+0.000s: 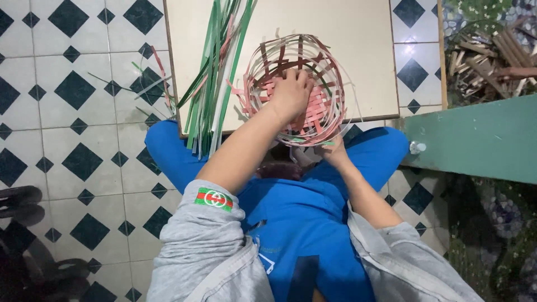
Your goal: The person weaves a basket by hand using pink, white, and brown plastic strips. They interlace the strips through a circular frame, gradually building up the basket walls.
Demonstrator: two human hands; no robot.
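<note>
A half-woven round basket (321,61) of red, pink and white strips leans on the near edge of a low cream board (347,28). My left hand (291,92) reaches inside the basket, fingers pressed against its woven bottom. My right hand (334,151) is under the basket's near rim, gripping it from below; the basket mostly hides its fingers. I sit with blue trouser legs (302,218) spread under the board and grey sleeves pushed up.
A bundle of long green and white strips (215,72) lies across the board's left side, with several loose strips (151,84) on the tiled floor. A green shelf edge (475,137) juts in at right, sticks (492,53) piled beyond it. Dark sandals (19,204) lie at left.
</note>
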